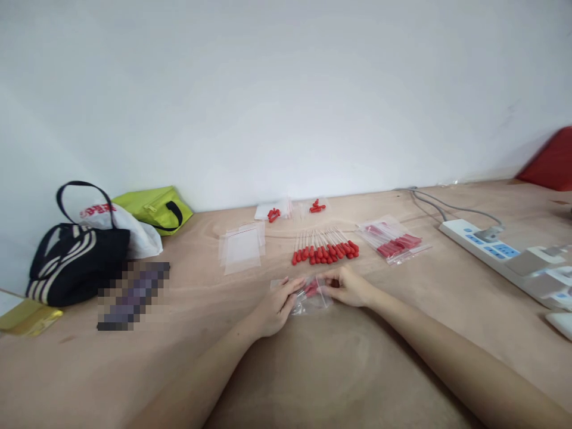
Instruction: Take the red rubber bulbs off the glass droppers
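A clear zip bag [308,305] with red-bulbed droppers [311,288] inside lies on the table between my hands. From the left, my left hand [274,307] presses its fingers and thumb onto the bag, holding it. My right hand [350,287] pinches the bag's right side with bent fingers, which partly cover the bulbs. Just beyond my hands, several loose droppers [325,249] form a row, red bulbs toward me and thin stems pointing away. Flat clear zip bags [242,249] are piled to their left. Filled bags of red-bulbed droppers [395,241] lie on the right.
Near the wall are loose red bulbs [274,214] and more red bulbs [317,207] on clear bags. A black bag [84,262], white plastic bag [145,237] and lime-green bag [154,205] stand left. A power strip [482,241] with plugs and cables lies right.
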`<state>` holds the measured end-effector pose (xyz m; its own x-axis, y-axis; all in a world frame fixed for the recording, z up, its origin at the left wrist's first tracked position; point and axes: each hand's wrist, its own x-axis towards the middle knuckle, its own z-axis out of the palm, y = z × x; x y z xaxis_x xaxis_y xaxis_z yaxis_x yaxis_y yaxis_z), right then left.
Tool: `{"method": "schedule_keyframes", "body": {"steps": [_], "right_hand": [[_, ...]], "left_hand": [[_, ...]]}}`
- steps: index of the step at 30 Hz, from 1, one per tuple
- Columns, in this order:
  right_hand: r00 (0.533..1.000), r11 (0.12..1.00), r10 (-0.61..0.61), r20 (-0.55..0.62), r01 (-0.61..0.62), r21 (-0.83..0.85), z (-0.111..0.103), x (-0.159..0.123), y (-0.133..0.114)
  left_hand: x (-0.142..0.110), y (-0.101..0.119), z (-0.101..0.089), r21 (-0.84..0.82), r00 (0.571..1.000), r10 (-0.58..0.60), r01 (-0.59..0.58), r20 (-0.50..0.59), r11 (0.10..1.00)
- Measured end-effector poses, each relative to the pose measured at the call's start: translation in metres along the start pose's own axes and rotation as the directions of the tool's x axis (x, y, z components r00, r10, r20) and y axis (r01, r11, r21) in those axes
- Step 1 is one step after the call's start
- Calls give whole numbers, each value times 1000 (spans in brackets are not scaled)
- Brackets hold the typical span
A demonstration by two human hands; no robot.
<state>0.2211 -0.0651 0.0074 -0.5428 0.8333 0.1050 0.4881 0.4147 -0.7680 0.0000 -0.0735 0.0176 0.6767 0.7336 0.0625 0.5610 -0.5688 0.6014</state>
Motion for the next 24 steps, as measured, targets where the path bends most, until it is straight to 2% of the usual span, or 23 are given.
{"method": "schedule_keyframes", "body": {"steps": [4,7,11,14,16,20,22,24], "right_hand": [[994,985,55,-90,-69,-158,3,2,-3],[990,991,38,-137,-55,-123,5,2,-3],[997,991,77,-31,-73,109,5,-1,-2],[998,982,30,48,-39,186,2,-2,-2],[995,958,34,97,-60,282,-2,-1,0],[975,820,145,169,-214,531,-17,-1,10],[952,750,180,247,-295,592,-31,-4,17],[933,715,196,303,-347,607,-50,-9,24]], "left_hand": [[-1,3,-1,17,1000,0,-1,10,1000],[-1,1,0,46,999,3,-5,35,999],[-2,-2,2,96,999,-12,8,47,995],[-3,-1,2,135,998,-11,2,61,991],[-3,0,1,156,997,-4,-8,76,988],[-2,4,-2,184,994,-1,-19,109,983],[-2,5,-3,199,990,1,-29,142,980],[-2,6,-5,223,980,16,-61,199,973]]}}
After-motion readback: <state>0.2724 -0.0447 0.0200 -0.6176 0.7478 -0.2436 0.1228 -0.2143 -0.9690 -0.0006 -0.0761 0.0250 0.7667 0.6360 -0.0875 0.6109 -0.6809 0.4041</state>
